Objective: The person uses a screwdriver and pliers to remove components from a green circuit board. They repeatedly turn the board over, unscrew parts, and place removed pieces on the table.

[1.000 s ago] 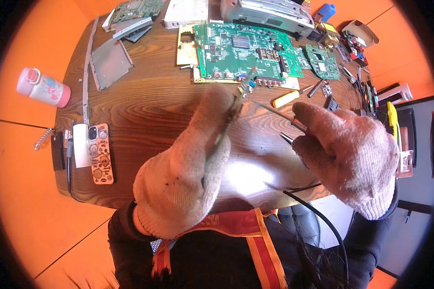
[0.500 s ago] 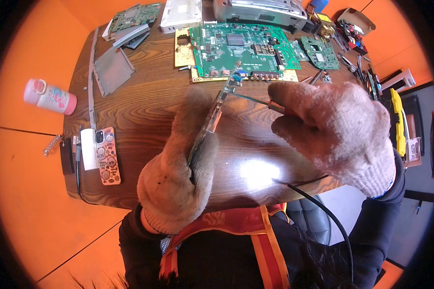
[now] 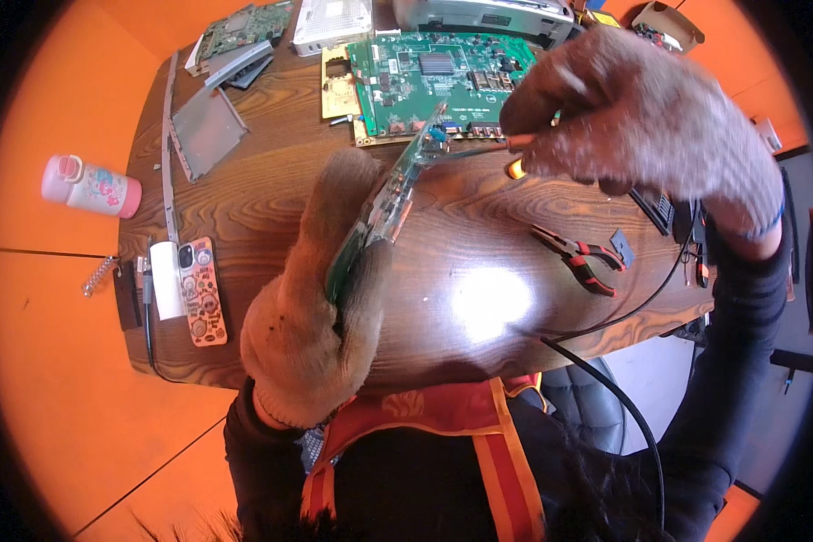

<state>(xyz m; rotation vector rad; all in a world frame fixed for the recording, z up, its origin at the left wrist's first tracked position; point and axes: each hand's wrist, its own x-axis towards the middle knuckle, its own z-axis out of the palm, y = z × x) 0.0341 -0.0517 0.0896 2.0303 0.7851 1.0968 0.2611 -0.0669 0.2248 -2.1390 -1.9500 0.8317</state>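
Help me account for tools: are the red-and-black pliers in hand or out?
Out: the pliers lie on the table, apart from the left hand and right hand.

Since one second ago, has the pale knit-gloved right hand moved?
Yes: the right hand moved forward, now hiding part of the large green circuit board.

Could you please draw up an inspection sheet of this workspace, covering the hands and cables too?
Surface: dark wooden table, with a bright glare patch towards its front.
Job's things: small circuit board; thin tool, its tip at or near that board, contact unclear.
Clutter: large green board, metal plate, patterned phone, red-and-black pliers.
Hands: both gloved; left hand grips the small circuit board, right hand the thin tool.
Cables: black cable running over the table's front edge; thin cord near the phone.
Surroundings: orange panels, pink-and-white bottle by the table's left edge, dark chair partly hidden.
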